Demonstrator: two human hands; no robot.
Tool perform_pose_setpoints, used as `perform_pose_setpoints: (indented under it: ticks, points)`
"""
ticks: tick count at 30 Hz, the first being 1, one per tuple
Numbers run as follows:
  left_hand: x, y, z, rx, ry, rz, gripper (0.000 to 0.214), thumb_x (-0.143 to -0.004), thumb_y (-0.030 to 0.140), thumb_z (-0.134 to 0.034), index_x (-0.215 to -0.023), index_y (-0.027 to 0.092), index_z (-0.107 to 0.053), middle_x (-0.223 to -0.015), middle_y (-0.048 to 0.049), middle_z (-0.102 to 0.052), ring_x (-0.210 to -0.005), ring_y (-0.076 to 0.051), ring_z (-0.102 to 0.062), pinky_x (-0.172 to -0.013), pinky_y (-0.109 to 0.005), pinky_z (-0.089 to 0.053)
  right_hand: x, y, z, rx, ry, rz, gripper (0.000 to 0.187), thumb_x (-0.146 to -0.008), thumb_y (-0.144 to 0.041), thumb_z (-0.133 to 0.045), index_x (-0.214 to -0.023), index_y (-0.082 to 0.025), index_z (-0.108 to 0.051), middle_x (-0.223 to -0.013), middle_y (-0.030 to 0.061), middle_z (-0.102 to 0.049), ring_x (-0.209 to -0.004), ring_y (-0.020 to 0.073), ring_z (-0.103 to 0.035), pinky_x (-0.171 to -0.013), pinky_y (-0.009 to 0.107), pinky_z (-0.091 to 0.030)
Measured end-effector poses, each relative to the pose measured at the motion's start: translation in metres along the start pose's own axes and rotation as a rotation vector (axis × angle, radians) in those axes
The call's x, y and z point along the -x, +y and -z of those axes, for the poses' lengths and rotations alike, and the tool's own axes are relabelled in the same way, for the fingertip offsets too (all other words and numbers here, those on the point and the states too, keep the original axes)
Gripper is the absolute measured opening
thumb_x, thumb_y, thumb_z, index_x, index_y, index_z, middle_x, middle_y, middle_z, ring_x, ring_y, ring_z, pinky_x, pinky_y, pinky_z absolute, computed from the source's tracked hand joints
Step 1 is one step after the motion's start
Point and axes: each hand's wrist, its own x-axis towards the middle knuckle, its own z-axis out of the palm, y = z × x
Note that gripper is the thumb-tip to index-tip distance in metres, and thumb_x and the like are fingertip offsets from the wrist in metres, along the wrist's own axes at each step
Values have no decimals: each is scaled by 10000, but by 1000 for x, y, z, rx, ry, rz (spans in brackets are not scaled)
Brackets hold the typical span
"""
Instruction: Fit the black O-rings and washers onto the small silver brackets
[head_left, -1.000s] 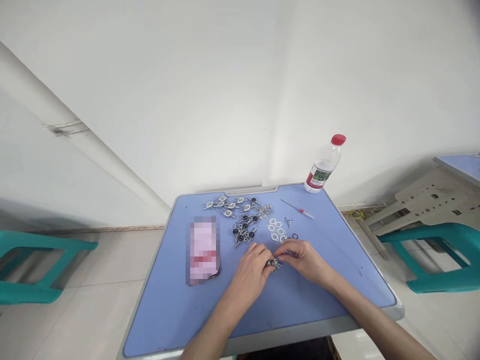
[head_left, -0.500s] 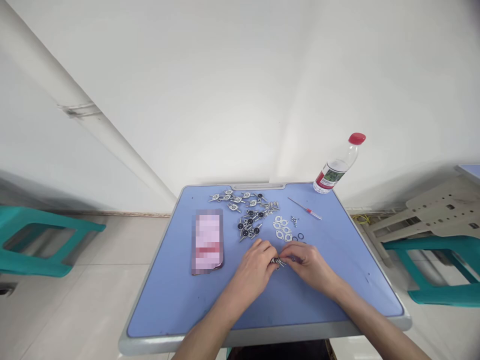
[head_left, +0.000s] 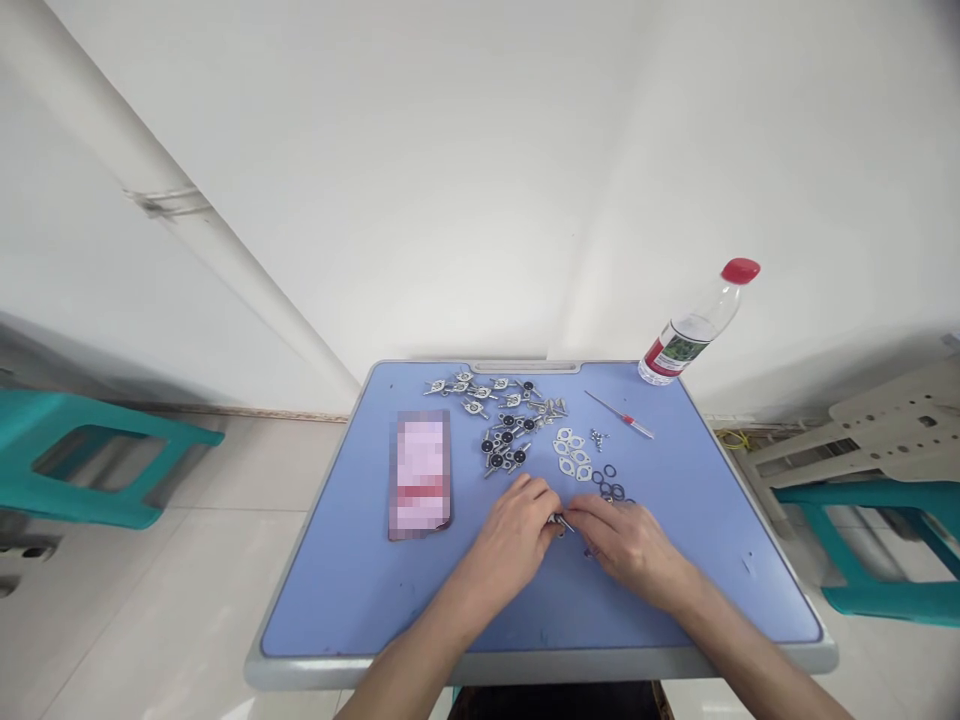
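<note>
Over the near half of the blue table [head_left: 352,600], my left hand [head_left: 517,530] is closed around a small metal fitting with thin pins [head_left: 564,522]. My right hand [head_left: 630,550] has its fingers pinched together at the same fitting, partly covering it. Just beyond my hands lie several flat metal plates with holes [head_left: 574,455] and several black rubber rings [head_left: 611,488]. Metal fittings with black discs [head_left: 507,438] are grouped farther left. Behind those are more fittings topped with metal plates [head_left: 474,392].
A phone with a blurred screen [head_left: 420,475] lies on the left. Tiny screws [head_left: 598,438] and a screwdriver with a clear and red handle [head_left: 634,424] are on the right. A water bottle [head_left: 682,345] stands at the back right corner. Green stools [head_left: 97,455] flank the table.
The view has shifted slightly. My right hand has moved a little off the rings, so more of them show. Both hands stay at the fitting.
</note>
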Motion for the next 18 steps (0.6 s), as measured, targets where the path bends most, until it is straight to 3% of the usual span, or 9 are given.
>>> perform_pose_setpoints:
  ticks: [5, 11, 14, 18]
  points:
    - [1, -1, -1, 11, 1, -4, 147, -885, 75, -523, -811, 191, -577, -856, -20, -553, -864, -197, -486, -749, -335, -409, 2, 4, 1, 10, -59, 30, 375, -866, -43, -367, -1053, -206, -648, -1048, 84, -684, -661, 148, -634, -560, 255, -475]
    - [1, -1, -1, 18, 15, -1, 135, -869, 70, -557, -813, 191, -577, -868, -11, -563, -875, -193, -493, -753, -321, -411, -3, 0, 17, -294, 14, -180, 235, -924, -180, -430, -1131, -224, -534, -1038, 91, -626, -839, 185, -612, -656, 275, -495]
    - [0, -1, -1, 16, 4, -6, 135, -878, 76, -545, -827, 192, -591, -871, -16, -567, -881, -197, -494, -761, -330, -413, -6, 0, 27, -461, 68, -318, 173, -971, -301, -395, -1045, -232, -535, -1019, 71, -600, -809, 176, -575, -695, 289, -483]
    - [0, -2, -1, 2, -9, 1, 119, -884, 100, -553, -837, 197, -604, -861, -18, -563, -884, -201, -496, -765, -333, -418, -11, 5, 31, -688, 187, -441, 372, -998, -439, -311, -847, -211, -563, -859, 49, -566, -743, 173, -533, -700, 298, -463]
